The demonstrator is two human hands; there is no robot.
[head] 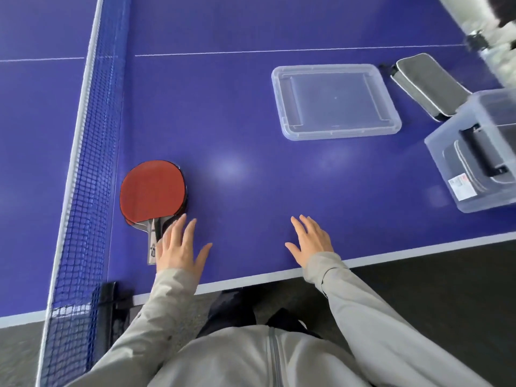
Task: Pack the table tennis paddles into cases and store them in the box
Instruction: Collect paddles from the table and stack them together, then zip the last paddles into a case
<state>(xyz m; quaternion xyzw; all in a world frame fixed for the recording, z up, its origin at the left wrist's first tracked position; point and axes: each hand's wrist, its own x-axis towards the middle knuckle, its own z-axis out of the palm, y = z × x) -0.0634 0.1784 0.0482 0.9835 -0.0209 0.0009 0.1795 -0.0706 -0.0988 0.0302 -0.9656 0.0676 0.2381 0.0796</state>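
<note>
Stacked paddles (153, 189) near left on tabletop (251, 177) by net (92, 163); left hand (176, 247) over handles, right hand (311, 240) empty, fingers apart; risk: stack sliding apart if gripped unevenly

Wide open blue counter (251, 177) between the paddles (153, 189) on the left and the clear box (474, 169) on the right, nothing in the way there. Hemmed in on the left by the net (92, 152), just beside the paddles. Further out, blocked by the clear lid (336, 101) lying flat, with a grey case (427, 85) just beside the box. Free passage between lid and box. Near edge clear too.
</note>
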